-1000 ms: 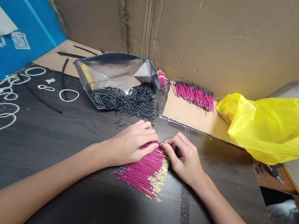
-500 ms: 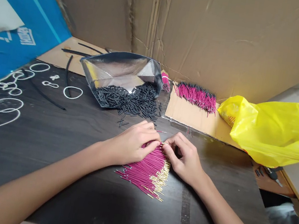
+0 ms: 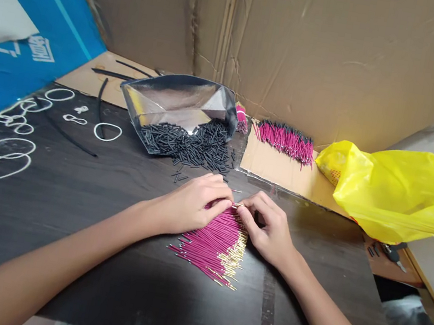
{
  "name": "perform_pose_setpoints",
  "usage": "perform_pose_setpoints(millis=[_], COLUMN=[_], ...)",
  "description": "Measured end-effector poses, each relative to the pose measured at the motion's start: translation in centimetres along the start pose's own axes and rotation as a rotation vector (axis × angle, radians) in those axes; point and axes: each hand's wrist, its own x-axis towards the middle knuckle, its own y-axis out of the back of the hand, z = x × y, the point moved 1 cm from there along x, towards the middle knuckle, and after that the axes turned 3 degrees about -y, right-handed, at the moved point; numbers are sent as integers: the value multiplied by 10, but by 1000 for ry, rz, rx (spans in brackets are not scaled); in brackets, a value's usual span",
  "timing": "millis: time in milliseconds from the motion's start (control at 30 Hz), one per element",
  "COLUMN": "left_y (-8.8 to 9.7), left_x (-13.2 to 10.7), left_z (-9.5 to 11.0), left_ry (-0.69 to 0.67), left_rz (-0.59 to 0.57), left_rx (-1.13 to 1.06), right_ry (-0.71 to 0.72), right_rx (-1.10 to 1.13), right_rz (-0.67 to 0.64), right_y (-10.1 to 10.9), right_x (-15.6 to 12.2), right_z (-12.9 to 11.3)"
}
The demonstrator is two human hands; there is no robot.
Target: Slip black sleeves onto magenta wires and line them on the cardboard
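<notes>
A fan of short magenta wires (image 3: pixel 215 234) with gold-coloured pin ends lies on the dark table. Over its upper left part rests my left hand (image 3: pixel 204 202), thumb and fingers pinched on a magenta wire at the fan's top edge. From the right, my right hand (image 3: pixel 265 220) pinches near the gold end of that wire, thumb against forefinger. The fingertips of both hands almost meet, and the wire between them is mostly hidden. Just beyond the fingertips lies one loose wire (image 3: pixel 233 190).
Behind my hands, an open silvery pouch (image 3: pixel 177 100) spills short black tubes (image 3: pixel 190 144). Finished-looking magenta wires with black sleeves (image 3: pixel 285 140) lie on cardboard (image 3: pixel 270 166). A banded wire bundle (image 3: pixel 241 118) stands beside the pouch. White rubber bands (image 3: pixel 3 168) lie left, a yellow bag (image 3: pixel 395 192) right.
My view has shifted slightly. Both hands stay almost in place at the top of the wire fan, with only small finger movement around the wire.
</notes>
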Motion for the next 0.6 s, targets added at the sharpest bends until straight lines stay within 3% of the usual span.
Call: perform_pose_setpoints(millis=[200, 400, 600], left_y=[1, 2, 2], left_x=[1, 2, 3], left_z=[1, 4, 4], left_ry=[60, 75, 18], left_rz=[68, 85, 35], left_rx=[-92, -132, -116], right_ry=[-27, -140, -274], right_rx=[36, 239, 555], right_rz=[18, 120, 22], right_y=[1, -3, -2], right_x=[-2, -6, -3], right_z=[3, 2, 5])
